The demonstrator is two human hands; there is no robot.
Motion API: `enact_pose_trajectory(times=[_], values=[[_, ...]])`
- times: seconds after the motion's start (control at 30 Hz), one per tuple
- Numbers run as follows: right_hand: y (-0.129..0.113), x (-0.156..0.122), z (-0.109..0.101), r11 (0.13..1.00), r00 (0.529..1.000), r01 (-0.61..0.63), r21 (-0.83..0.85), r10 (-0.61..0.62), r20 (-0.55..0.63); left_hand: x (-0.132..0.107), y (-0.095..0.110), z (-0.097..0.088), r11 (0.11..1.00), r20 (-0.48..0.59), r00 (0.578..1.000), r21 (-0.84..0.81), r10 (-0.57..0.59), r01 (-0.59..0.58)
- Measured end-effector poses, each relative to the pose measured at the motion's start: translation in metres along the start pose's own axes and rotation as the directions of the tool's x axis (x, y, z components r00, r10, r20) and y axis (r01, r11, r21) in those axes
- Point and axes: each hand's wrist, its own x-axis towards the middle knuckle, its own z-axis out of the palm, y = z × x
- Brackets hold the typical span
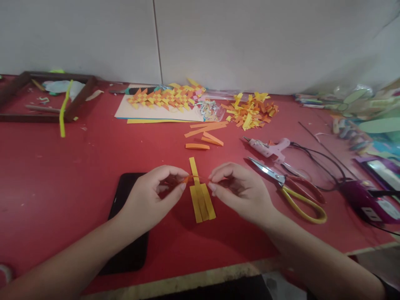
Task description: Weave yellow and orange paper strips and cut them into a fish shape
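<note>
Between both hands runs a thin orange paper strip [194,177], seen almost edge-on. My left hand [156,191] pinches its left end between thumb and forefinger. The right end is pinched by the thumb and fingers of my right hand [239,189]. Beneath the strip, several yellow paper strips [202,204] lie side by side on the red table; one reaches farther up than the others. Farther back are loose orange paper strips [203,129], with a folded orange strip [197,146] nearer. A black phone [128,246] lies partly under my left hand and forearm.
Scissors [283,181] and a pink glue gun [271,148] with its cord lie to the right, near a purple device [371,200]. At the back are a woven orange-yellow paper piece [165,98], a pile of paper pieces [250,110] and a dark wooden frame [84,98].
</note>
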Motion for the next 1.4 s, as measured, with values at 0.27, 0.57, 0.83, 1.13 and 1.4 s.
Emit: enact_pose_trajectory(times=[0.27, 0.57, 0.83, 1.13, 1.4], values=[[-0.013, -0.001, -0.003, 0.959, 0.924, 0.270, 0.089, -0.284, 0.255, 0.001, 0.012, 0.001, 0.986, 0.013, 0.999, -0.157, -0.052, 0.054], [-0.010, -0.001, 0.006, 0.990, 0.986, 0.136, -0.026, -0.133, 0.102, -0.003, 0.019, 0.003, 0.984, 0.179, 0.984, -0.173, -0.011, 0.042], [-0.013, -0.001, 0.009, 0.987, 0.984, 0.146, -0.068, -0.138, 0.111, -0.005, 0.023, 0.001, 0.951, 0.257, 0.963, -0.272, -0.078, 0.150], [-0.010, -0.002, 0.011, 0.987, 0.979, 0.156, -0.035, -0.150, 0.139, 0.000, 0.021, 0.003, 0.788, 0.471, 0.858, -0.440, -0.206, 0.431], [-0.008, 0.009, -0.030, 0.916, 0.993, 0.112, -0.384, -0.084, 0.088, 0.000, 0.018, 0.005, 0.690, 0.446, 0.862, -0.545, -0.243, 0.476]])
